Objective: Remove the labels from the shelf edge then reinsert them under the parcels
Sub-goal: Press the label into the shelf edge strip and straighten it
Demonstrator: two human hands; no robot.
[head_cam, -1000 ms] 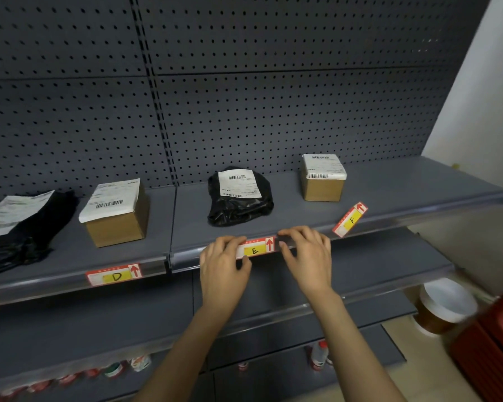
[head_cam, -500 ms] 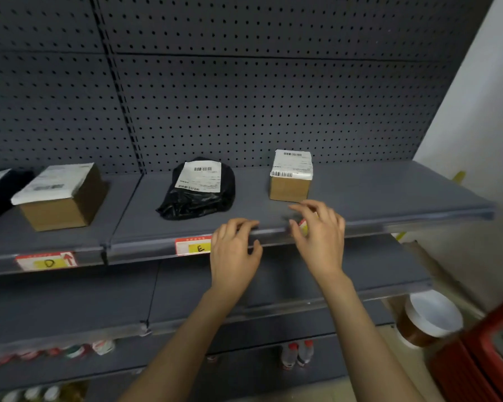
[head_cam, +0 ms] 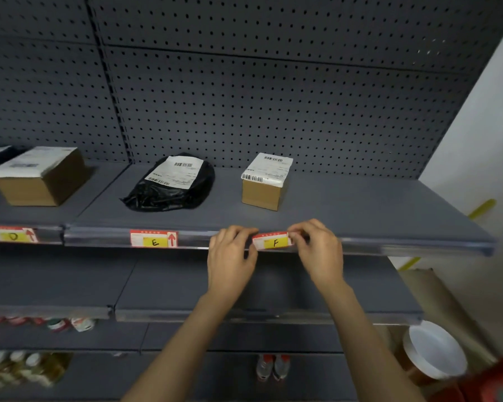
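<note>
The red-and-yellow label marked F (head_cam: 273,242) lies level against the shelf edge (head_cam: 389,247), below the small cardboard box (head_cam: 266,181). My left hand (head_cam: 231,258) pinches its left end and my right hand (head_cam: 317,250) pinches its right end. Label E (head_cam: 154,238) sits in the edge strip under the black bag parcel (head_cam: 172,184). Label D (head_cam: 12,235) sits under the larger cardboard box (head_cam: 41,177) at the left.
A grey pegboard wall backs the shelf. Lower shelves hold bottles (head_cam: 272,367) and jars (head_cam: 21,365). A white-lidded brown container (head_cam: 434,348) stands on the floor at the right, beside a red crate edge. A white wall closes the right side.
Both hands left label E and moved right to label F. That label hung tilted from the edge a second ago; now it lies level between my fingers. The view shifted right.
</note>
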